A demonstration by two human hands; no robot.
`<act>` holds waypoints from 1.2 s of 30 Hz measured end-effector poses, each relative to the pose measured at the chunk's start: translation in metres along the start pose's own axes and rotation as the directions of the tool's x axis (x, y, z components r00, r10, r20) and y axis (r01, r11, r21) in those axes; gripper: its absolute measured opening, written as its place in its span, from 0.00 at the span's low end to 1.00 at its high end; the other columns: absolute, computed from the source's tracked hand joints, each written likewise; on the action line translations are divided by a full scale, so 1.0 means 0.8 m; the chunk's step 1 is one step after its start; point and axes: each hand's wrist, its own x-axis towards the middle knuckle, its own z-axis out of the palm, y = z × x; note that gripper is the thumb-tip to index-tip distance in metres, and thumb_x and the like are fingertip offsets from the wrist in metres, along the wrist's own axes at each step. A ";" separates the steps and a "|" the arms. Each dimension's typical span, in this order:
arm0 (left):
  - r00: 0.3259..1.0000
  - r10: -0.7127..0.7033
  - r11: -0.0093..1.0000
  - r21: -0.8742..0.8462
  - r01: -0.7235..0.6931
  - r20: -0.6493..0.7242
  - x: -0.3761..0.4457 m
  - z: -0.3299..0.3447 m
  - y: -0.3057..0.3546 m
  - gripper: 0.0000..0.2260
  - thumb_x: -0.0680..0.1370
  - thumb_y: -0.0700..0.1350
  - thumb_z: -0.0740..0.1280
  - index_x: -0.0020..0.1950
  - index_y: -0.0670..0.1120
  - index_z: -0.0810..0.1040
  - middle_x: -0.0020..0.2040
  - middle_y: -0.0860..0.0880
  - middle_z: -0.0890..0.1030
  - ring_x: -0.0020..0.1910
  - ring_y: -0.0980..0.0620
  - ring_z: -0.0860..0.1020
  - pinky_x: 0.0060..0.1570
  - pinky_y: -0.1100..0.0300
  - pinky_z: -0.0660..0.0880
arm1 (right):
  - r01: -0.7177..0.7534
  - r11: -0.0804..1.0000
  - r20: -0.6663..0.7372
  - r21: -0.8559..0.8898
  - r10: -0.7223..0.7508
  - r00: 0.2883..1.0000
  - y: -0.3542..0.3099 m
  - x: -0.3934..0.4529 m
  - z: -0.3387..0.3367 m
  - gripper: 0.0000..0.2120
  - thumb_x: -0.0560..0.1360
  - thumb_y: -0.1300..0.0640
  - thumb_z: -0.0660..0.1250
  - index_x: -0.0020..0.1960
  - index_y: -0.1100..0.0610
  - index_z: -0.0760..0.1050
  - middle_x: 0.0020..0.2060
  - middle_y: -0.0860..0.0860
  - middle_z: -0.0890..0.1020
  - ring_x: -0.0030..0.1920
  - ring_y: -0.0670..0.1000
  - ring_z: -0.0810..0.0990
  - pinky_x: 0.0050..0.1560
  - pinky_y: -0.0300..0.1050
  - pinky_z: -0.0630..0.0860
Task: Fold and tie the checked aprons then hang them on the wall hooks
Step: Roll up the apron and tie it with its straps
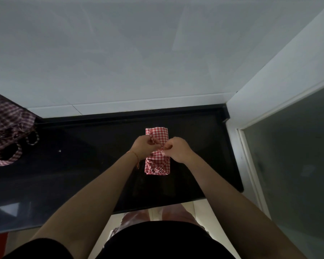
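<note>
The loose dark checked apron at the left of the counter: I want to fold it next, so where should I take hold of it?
Probably by the strap loops on the side of the dark checked apron nearest you. They lie free on the black counter, while the rest is a crumpled heap running out of view. Come from the right with the left hand, once it lets go of the folded red apron.

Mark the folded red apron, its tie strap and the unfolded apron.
folded red apron point(158, 166), head view, on its lower checked panel.
tie strap point(154, 140), head view, on the strip held between both hands.
unfolded apron point(6, 120), head view, on its crumpled body at left.
</note>
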 end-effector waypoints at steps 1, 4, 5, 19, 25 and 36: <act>1.000 0.000 1.000 -0.015 0.000 -0.006 0.000 -0.001 -0.002 0.03 0.76 0.43 0.72 0.48 0.46 0.82 0.49 0.48 0.84 0.52 0.51 0.81 0.59 0.51 0.78 | -0.001 1.000 -0.058 -0.024 0.000 0.998 -0.001 0.003 0.007 0.04 0.76 0.56 0.72 0.50 0.55 0.81 0.49 0.48 0.78 0.48 0.44 0.76 0.56 0.41 0.72; 1.000 0.021 0.999 -0.033 -0.021 -0.008 -0.003 -0.003 -0.005 0.03 0.76 0.42 0.71 0.49 0.48 0.83 0.50 0.49 0.84 0.52 0.52 0.81 0.60 0.51 0.77 | -0.024 1.000 -0.173 -0.015 0.021 0.985 -0.001 0.007 0.020 0.05 0.76 0.56 0.72 0.48 0.53 0.76 0.48 0.49 0.76 0.48 0.47 0.77 0.54 0.42 0.74; 1.000 0.030 0.999 -0.025 -0.030 -0.006 -0.005 -0.004 -0.005 0.04 0.77 0.42 0.71 0.50 0.48 0.83 0.50 0.49 0.84 0.52 0.52 0.81 0.60 0.51 0.78 | -0.019 1.000 -0.196 0.003 0.019 0.980 0.000 0.009 0.024 0.07 0.76 0.57 0.71 0.50 0.53 0.74 0.48 0.48 0.76 0.49 0.47 0.77 0.52 0.41 0.74; 0.994 0.030 1.000 -0.003 -0.031 -0.104 -0.014 0.015 -0.014 0.04 0.77 0.45 0.71 0.44 0.53 0.81 0.48 0.55 0.82 0.50 0.56 0.79 0.56 0.57 0.77 | 0.017 0.943 -0.040 -0.331 -0.032 0.999 -0.014 0.021 0.028 0.13 0.79 0.56 0.65 0.62 0.56 0.69 0.54 0.54 0.77 0.52 0.53 0.78 0.53 0.47 0.77; 0.997 0.005 1.000 -0.009 -0.006 -0.076 -0.012 0.011 -0.018 0.04 0.76 0.43 0.72 0.44 0.52 0.81 0.52 0.54 0.81 0.53 0.55 0.77 0.57 0.56 0.76 | 0.030 0.999 0.048 -0.046 -0.027 0.998 0.006 0.016 -0.013 0.02 0.78 0.56 0.69 0.49 0.55 0.78 0.45 0.49 0.79 0.46 0.48 0.80 0.50 0.44 0.78; 0.981 0.146 0.975 0.184 -0.121 -0.130 -0.017 0.022 -0.025 0.07 0.76 0.43 0.71 0.41 0.53 0.80 0.51 0.54 0.78 0.54 0.55 0.75 0.60 0.57 0.72 | -0.070 0.981 -0.128 0.179 0.093 0.987 0.009 0.007 0.016 0.06 0.79 0.56 0.65 0.46 0.56 0.78 0.44 0.52 0.80 0.44 0.49 0.79 0.45 0.42 0.76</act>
